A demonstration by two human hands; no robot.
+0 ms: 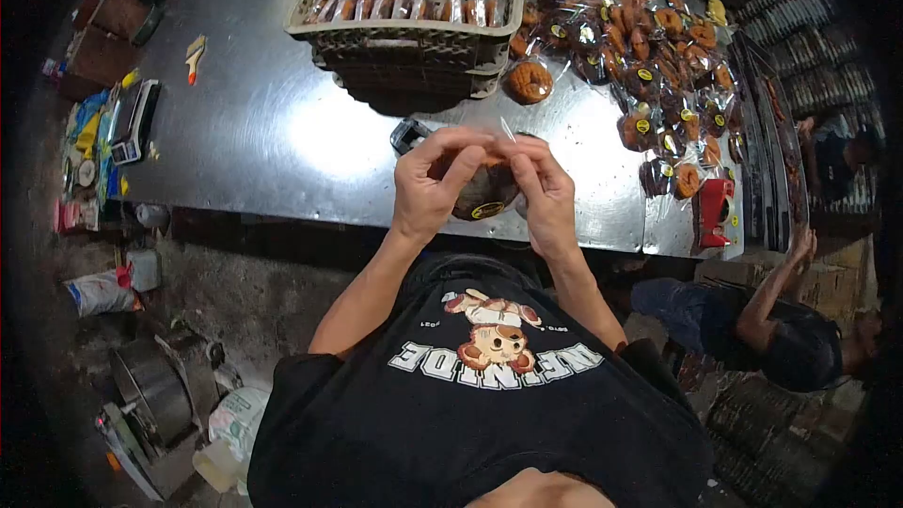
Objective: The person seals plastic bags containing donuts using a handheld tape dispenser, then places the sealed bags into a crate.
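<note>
both hands over the near edge of the steel table (263, 132). left hand (435, 181) and right hand (543, 190) both curled nearly closed, fingertips pinching the top of a bagged pastry (487, 198) held between them. crate (414, 0) sits further back on the table, pile of bagged pastries (649, 56) at its right side, red tape dispenser (715, 212) at the table's right near edge.

Clear plastic bag (486, 196) with a dark round pastry inside, yellow-black round sticker low on its front. Held up above the near edge of the steel table (282, 132), between left hand (435, 183) and right hand (546, 193). Bag's top is pinched together at the fingertips (499, 143), neck pointing up.
</note>
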